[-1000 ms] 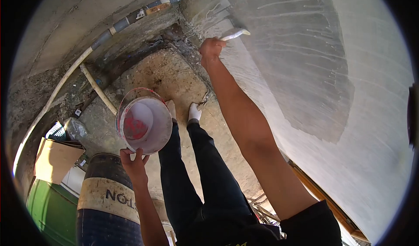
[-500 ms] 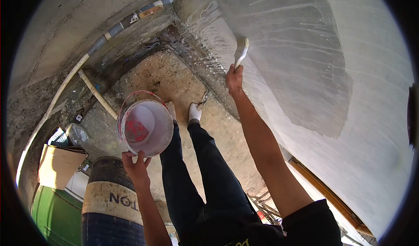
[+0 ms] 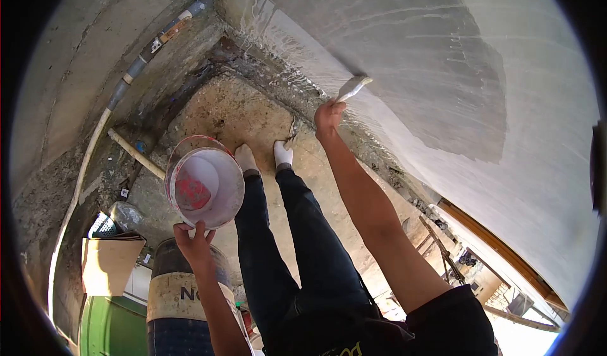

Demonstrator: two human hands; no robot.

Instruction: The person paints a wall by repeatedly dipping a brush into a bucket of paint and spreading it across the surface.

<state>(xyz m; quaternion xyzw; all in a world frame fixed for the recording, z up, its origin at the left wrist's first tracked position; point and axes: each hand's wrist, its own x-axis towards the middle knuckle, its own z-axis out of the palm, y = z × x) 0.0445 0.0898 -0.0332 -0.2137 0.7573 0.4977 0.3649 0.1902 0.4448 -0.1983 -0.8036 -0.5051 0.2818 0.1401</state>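
My left hand grips the near rim of a paint bucket, its thumb over the edge. Whitish liquid and a red patch show inside the bucket, and its thin handle leans over the far side. In my right hand is a paintbrush, fingers closed round the handle. The bristles point up and to the right, right at the lower part of the wall. A darker grey, wet-looking area with pale drips covers much of that wall beside the brush.
Pipes run along the left wall. At lower left are a lettered drum, a cardboard box and a green object. My feet stand on a rough concrete floor. A wooden frame edges the wall's lower right.
The brush has moved a little downward, and its head now tilts further to the right. The view has shifted; the bucket stays in my left hand.
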